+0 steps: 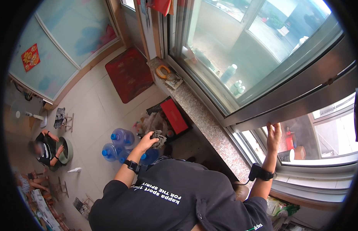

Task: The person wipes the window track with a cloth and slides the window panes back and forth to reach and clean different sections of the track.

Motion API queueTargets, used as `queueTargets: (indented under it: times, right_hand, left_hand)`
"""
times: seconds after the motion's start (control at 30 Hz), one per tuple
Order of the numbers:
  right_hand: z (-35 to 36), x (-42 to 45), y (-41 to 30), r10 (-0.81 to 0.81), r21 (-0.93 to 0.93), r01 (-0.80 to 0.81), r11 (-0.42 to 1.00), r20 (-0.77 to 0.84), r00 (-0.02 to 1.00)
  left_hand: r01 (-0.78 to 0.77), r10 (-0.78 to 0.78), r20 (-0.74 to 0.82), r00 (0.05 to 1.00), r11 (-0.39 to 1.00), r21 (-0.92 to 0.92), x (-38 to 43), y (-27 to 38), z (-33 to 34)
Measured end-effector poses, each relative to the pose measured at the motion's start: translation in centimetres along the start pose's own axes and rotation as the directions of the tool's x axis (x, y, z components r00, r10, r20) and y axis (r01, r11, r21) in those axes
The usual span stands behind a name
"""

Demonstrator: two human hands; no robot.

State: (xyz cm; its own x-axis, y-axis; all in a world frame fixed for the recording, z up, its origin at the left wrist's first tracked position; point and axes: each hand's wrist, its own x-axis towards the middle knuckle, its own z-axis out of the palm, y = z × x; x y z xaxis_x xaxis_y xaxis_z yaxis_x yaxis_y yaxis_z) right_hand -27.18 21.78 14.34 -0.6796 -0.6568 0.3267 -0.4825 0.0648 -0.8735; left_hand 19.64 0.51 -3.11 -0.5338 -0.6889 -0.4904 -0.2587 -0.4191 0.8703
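My left hand (146,143) is closed around a crumpled grey cloth (158,139), held out over the floor at the left of my body. My right hand (273,135) is raised to the sliding window, its fingertips against the edge of the metal sash frame (251,122). Those fingers are extended and grip nothing that I can see. The sash's glass pane (225,57) stands above and to the left of this hand, with an open gap beside it. Below the window runs a speckled stone sill (207,121).
Large blue water bottles (122,137) stand near my left arm. A red box (173,117) and plastic bags (156,122) sit under the sill. An orange-handled object (163,71) lies on its far end. A person (47,148) sits by a green basin (65,150). A red mat (130,75) lies beyond.
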Motion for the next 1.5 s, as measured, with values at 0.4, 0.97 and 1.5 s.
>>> queueTargets:
  times: [0.4, 0.97, 1.5]
  right_hand:
    - [-11.3, -8.3, 1.4, 0.233, -0.002, -0.239, 0.971, -0.23, 0.945]
    - [-10.2, -12.1, -0.5, -0.006, -0.654, -0.493, 0.574, -0.606, 0.796]
    - [-18.4, -12.9, 0.1, 0.184, -0.371, -0.896, 0.246, -0.89, 0.418]
  left_hand:
    - [0.046, -0.044, 0.117, 0.992, 0.999, -0.015, 1.8, 0.7, 3.6]
    - [0.041, -0.081, 0.314, 0.946, 0.991, 0.13, 5.3, 1.9, 2.7]
    - [0.019, -0.068, 0.377, 0.924, 0.991, 0.133, 5.7, 3.3, 4.3]
